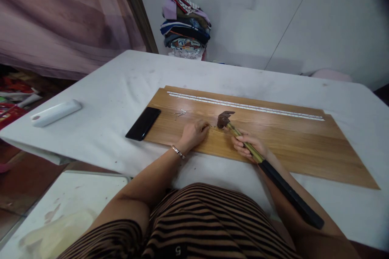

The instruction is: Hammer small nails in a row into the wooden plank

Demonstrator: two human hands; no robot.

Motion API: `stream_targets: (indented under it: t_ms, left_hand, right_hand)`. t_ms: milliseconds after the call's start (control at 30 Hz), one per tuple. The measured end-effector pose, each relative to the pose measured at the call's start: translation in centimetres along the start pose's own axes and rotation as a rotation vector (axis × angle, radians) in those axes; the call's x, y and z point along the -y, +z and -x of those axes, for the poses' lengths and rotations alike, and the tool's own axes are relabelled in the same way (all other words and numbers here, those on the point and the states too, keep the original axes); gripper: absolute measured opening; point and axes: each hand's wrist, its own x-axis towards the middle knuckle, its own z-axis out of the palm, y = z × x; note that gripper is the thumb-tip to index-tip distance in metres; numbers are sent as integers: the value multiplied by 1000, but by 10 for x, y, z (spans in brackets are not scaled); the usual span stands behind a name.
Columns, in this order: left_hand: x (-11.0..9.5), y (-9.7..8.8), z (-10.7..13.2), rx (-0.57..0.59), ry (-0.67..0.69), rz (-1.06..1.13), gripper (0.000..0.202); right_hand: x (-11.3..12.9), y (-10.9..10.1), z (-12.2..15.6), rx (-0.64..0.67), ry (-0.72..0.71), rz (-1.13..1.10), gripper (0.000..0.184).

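Observation:
A claw hammer (247,144), with a rusty brown head and a yellow and black handle, lies across my right hand (249,145). Those fingers are wrapped round the yellow part of the handle, close to the head, and the head is just above the wooden board (299,145). My left hand (196,131) rests on the board left of the hammer head, its thumb and fingertips pinched together; what is between them is too small to make out. Small dark specks mark the wood beside the fingertips. Several loose nails (181,113) lie on the board beyond my left hand.
Two white measuring strips (243,105) run along the board's far side. A black phone (143,123) overlaps its left end. Farther left, a white elongated object (56,112) lies on the white-covered table (106,85). Folded clothes (186,24) are stacked behind the table, by the wall.

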Motion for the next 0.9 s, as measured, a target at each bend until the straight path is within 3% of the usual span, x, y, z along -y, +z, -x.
stream_targets:
  t_ms: [900]
  left_hand:
    - [1, 1, 0, 8, -4, 26, 24]
  right_hand:
    - [0, 1, -1, 0, 10, -19, 37]
